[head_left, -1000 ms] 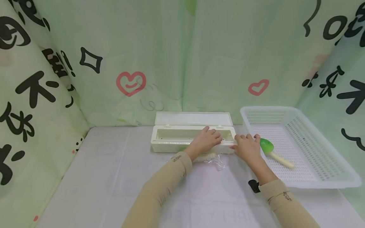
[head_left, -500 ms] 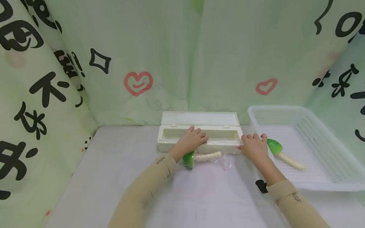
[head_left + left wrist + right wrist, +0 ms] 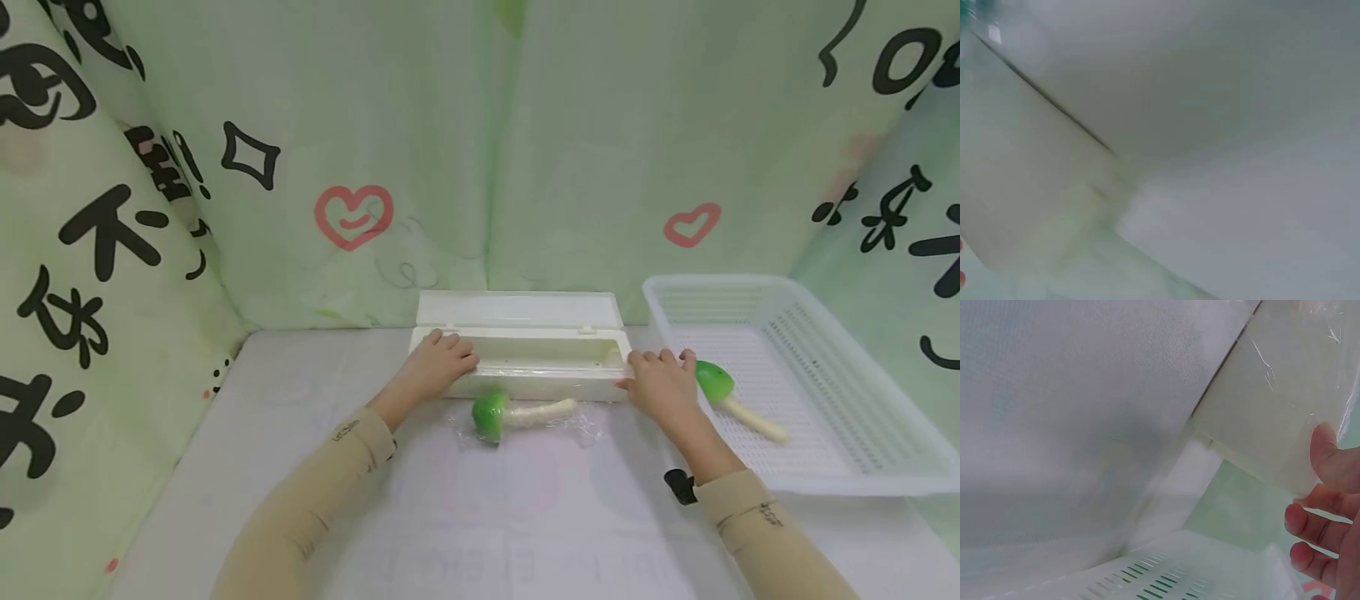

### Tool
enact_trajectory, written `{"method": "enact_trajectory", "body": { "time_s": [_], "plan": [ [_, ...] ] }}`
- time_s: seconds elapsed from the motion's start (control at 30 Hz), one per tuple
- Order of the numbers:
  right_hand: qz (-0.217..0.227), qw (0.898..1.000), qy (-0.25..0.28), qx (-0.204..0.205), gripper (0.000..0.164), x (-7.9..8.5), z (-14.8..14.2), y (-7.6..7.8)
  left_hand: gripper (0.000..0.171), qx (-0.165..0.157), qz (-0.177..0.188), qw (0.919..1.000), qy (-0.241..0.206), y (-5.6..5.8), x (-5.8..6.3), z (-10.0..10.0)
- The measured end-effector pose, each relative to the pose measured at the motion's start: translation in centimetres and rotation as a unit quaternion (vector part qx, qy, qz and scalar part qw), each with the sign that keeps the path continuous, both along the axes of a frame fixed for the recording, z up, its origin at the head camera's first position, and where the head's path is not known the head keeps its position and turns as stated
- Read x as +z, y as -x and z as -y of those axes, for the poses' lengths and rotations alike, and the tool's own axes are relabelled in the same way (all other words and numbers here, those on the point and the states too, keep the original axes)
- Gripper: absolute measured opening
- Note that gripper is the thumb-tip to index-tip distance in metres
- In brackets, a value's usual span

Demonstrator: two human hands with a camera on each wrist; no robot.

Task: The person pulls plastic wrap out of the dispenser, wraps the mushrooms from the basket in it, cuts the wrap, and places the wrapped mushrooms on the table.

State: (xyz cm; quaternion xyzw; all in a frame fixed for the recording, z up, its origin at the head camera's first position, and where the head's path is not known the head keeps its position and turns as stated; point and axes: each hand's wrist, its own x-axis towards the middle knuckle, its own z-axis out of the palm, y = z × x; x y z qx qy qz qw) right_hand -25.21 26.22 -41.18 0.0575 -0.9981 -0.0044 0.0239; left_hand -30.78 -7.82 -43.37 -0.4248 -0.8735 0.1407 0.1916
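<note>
A long, narrow white box (image 3: 540, 387) stands at the back of the table, its hinged lid (image 3: 517, 309) raised behind it. Clear film glints on the box front. My left hand (image 3: 442, 363) rests over the front rim at the box's left end; only fingertips show in the left wrist view. At the other end my right hand (image 3: 663, 385) grips the corner, the thumb (image 3: 1325, 450) against the front face. Before the box lies a green-headed, cream-handled item (image 3: 491, 416) in a clear wrapper.
A white perforated basket (image 3: 862, 483) stands at the right, close to my right hand. In it lies another green-headed item with a cream handle (image 3: 753, 419). A light green printed curtain (image 3: 570, 167) closes off the back and sides.
My left hand has travelled leftward along the box's front rim, from near its right end to its left end, uncovering the wrapped green-headed item. My right hand keeps its place on the box.
</note>
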Motion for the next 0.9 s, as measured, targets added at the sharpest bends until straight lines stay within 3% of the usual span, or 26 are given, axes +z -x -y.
{"method": "enact_trajectory", "body": {
  "time_s": [0.17, 0.3, 0.6, 0.77, 0.9],
  "plan": [
    [0.007, 1.000, 0.003, -0.003, 0.043, 0.2, -0.2, -0.1, 0.011, 0.001, -0.048, 0.9986, -0.021, -0.1, -0.4, 5.2],
    [0.013, 1.000, 0.006, -0.003, 0.044, 0.3, -0.3, -0.2, 0.011, -0.009, -0.072, 0.9968, -0.033, -0.2, -0.7, 7.1],
    [0.013, 1.000, 0.009, 0.000, 0.046, 0.4, 0.0, -0.2, 0.033, -0.018, -0.082, 0.9904, -0.109, -0.6, -1.4, 7.3],
    [0.013, 1.000, 0.011, -0.001, 0.044, 0.3, 0.2, -0.2, 0.052, -0.017, -0.080, 0.9808, -0.177, -1.2, -2.4, 6.9],
    [0.007, 1.000, 0.011, -0.002, 0.043, 0.2, 0.3, -0.2, 0.044, -0.034, -0.106, 0.9714, -0.210, -1.6, -3.2, 6.3]
  ]
}}
